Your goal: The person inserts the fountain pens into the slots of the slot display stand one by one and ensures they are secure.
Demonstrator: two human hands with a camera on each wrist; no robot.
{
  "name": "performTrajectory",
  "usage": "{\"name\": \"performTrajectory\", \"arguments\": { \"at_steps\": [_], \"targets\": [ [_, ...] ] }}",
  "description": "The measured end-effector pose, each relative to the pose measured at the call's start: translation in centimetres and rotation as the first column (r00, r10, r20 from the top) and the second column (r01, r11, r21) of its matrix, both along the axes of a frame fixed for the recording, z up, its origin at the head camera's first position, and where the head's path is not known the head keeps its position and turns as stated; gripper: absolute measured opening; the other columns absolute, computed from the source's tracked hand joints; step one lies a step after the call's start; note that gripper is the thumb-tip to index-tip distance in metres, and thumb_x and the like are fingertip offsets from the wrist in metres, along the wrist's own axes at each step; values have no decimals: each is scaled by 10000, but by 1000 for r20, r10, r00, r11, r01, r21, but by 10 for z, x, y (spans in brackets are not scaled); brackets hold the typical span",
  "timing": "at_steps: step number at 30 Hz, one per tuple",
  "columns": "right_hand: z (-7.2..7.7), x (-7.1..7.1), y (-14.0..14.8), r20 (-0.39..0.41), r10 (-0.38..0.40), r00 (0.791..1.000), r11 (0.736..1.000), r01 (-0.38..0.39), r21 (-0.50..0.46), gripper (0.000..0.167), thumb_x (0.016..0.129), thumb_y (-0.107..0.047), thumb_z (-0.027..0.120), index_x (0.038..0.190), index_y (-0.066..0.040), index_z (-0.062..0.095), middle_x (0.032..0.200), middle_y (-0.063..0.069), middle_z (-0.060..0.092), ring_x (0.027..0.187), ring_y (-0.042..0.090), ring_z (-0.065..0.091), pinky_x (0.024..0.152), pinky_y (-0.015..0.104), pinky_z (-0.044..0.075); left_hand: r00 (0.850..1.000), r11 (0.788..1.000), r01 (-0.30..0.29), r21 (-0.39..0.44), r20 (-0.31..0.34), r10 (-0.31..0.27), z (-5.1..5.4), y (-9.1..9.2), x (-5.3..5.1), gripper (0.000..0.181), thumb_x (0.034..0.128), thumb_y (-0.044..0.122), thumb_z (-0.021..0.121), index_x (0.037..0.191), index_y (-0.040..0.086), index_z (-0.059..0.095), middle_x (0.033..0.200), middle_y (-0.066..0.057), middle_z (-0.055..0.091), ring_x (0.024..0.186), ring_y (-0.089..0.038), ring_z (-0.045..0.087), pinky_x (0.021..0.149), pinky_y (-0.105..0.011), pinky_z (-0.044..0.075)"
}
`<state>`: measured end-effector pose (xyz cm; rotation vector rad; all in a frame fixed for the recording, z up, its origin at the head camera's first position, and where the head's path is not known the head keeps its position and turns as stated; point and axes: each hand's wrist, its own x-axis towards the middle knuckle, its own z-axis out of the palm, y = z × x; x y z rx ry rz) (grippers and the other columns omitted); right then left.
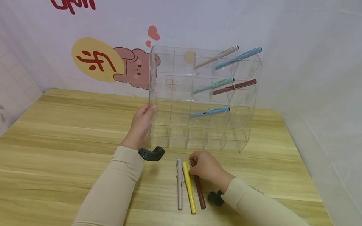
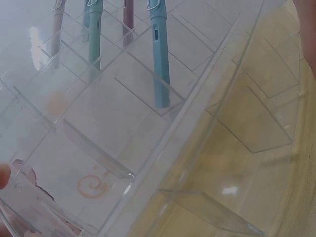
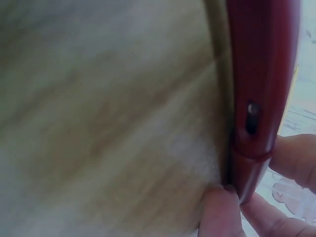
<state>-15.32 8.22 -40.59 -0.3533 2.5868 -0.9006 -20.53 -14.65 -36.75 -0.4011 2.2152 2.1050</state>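
Note:
My left hand (image 1: pixel 141 125) holds the left side of a clear acrylic pen rack (image 1: pixel 201 102), its thumb on the front edge. Only a fingertip or so of it shows in the left wrist view. My right hand (image 1: pixel 209 167) pinches a dark red pen (image 1: pixel 199 192) by its capped end. The right wrist view has fingers around that end of the red pen (image 3: pixel 261 64), close over the wood. Just left of it on the table lie a yellow pen (image 1: pixel 189 190) and a pale lilac pen (image 1: pixel 179 189), side by side.
Several pens lean in the rack's right-hand compartments: a beige pen (image 1: pixel 217 56) and a blue pen (image 1: pixel 237 58) on top, a green pen (image 1: pixel 212 86) and a dark red one lower, then another blue pen (image 1: pixel 210 112). A printed cloth (image 1: pixel 118 13) hangs behind the wooden table (image 1: pixel 72 133).

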Motion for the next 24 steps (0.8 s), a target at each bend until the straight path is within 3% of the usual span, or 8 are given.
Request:
{"name": "performTrajectory", "arguments": {
  "at_steps": [8, 15, 24],
  "targets": [
    [-1, -2, 0, -28, 8, 1000, 1000, -8, 24, 352, 757, 10, 725, 1103, 12, 662, 879, 49, 641, 712, 162, 507, 635, 268, 436, 1000, 1000, 10, -1, 18, -10, 2, 0, 1, 599, 992, 497, 441, 1507, 211, 330, 1553, -48, 286, 1427, -296, 221, 1127, -567, 181],
    [-5, -6, 4, -11, -12, 1000, 1000, 12, -21, 236, 755, -10, 729, 981, -20, 662, 827, 45, 638, 692, 145, 539, 625, 266, 458, 1000, 1000, 8, 21, -1, -8, 1, 0, 1, 573, 999, 471, 447, 1496, 203, 349, 1550, -58, 280, 1425, -291, 209, 1125, -567, 172],
    [-3, -10, 9, 23, -50, 998, 996, 52, -68, 172, 781, -34, 720, 945, -19, 670, 906, 89, 669, 825, 187, 601, 699, 306, 501, 1000, 1000, 13, 25, -1, -13, 0, -1, 1, 575, 993, 485, 453, 1490, 213, 360, 1552, -56, 281, 1426, -303, 212, 1121, -585, 167]
  ]
}}
